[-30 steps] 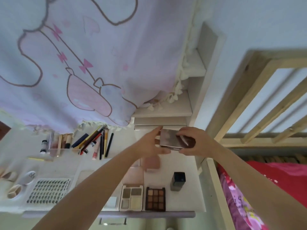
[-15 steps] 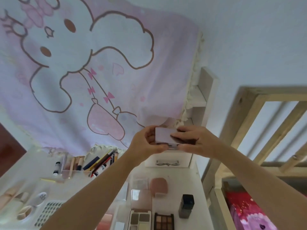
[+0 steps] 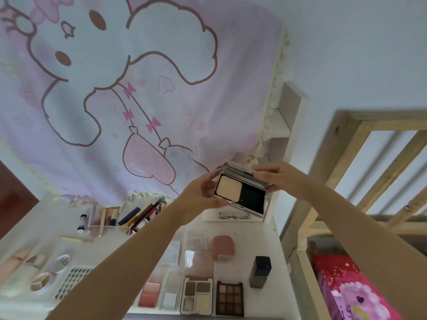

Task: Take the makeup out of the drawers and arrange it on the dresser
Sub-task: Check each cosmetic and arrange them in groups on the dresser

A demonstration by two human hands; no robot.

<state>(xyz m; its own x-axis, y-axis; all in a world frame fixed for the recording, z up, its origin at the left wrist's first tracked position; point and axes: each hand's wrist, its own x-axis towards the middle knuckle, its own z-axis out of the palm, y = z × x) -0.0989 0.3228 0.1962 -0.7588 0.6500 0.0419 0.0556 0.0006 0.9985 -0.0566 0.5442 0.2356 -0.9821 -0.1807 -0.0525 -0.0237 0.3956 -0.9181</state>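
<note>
Holding an open powder compact at frame centre above the worktop, the left hand grips its base with curled fingers; the right hand pinches the lid.

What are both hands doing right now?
Left hand: holding the open powder compact by its left side.
Right hand: gripping the compact's lid.

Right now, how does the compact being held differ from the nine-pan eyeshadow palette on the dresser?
The powder compact is held in the air by the left hand and right hand; the nine-pan palette lies flat on the dresser. The compact shows one pale pan beside a black section; the palette shows nine brown shades. The compact's case is silvery, the palette's dark. Both are rectangular with their contents showing.
</note>
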